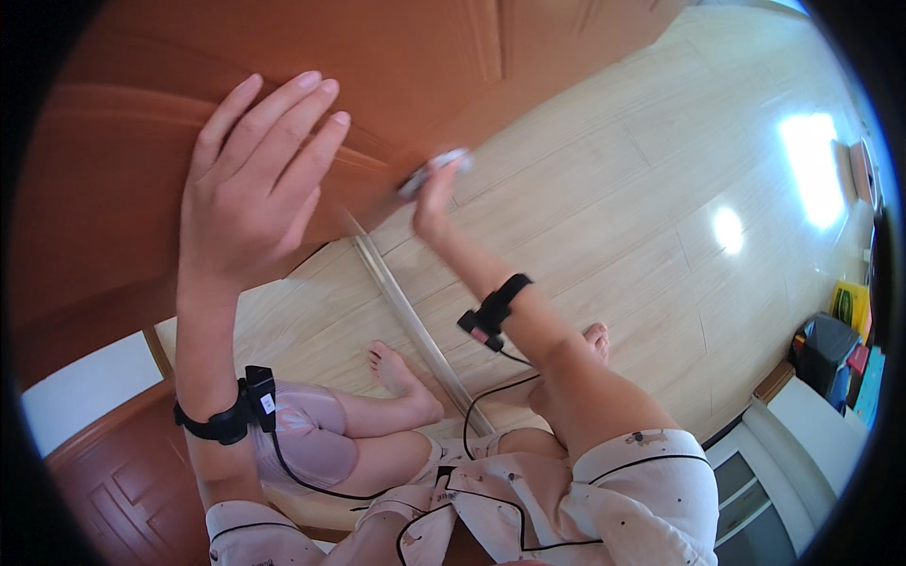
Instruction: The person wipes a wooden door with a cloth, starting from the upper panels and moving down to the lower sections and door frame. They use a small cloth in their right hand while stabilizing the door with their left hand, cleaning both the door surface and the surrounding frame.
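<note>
A brown panelled wooden door (425, 64) fills the upper left of the view. Against its face lies my left hand (255, 177), palm to the panel and fingers apart, holding nothing. My right hand (435, 187) is near the door's lower edge and looks blurred. In it is a pale, greyish item, perhaps a cloth (453, 159), with a dark end towards the door. Its exact kind cannot be made out. Most of the right hand's fingers are hidden behind the hand.
A pale metal threshold strip (396, 290) crosses the light wood-look floor (601, 191) between my bare feet. Black straps with cables sit on both forearms. At right stand a white cabinet (793, 439) and a dark bag (824, 347). Another brown door (127, 488) is at lower left.
</note>
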{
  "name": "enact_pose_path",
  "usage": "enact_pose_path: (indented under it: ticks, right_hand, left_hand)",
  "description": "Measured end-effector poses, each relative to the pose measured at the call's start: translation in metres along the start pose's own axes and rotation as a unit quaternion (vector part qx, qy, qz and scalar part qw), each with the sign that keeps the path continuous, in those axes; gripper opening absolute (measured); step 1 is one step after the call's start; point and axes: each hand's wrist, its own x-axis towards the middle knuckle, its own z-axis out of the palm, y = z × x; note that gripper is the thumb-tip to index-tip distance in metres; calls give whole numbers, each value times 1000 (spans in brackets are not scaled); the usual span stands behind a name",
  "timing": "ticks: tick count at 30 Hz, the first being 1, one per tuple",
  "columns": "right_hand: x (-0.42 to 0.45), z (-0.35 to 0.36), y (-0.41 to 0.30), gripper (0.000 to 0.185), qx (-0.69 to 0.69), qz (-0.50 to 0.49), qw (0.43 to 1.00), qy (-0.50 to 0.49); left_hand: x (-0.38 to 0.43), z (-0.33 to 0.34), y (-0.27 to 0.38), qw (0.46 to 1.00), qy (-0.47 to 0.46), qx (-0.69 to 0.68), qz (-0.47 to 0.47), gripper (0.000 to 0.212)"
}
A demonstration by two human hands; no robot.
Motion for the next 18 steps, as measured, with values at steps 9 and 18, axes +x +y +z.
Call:
enact_pose_path:
  ticks: [9, 18]
  right_hand:
    - [-64, 42, -46, 88, -299, -255, 918, -52]
    - [-41, 33, -31, 84, -345, -274, 897, -25]
  left_hand:
    - [-4, 7, -1, 1000, 7, 18, -2, 29]
    - [0, -1, -6, 1000, 21, 6, 15, 28]
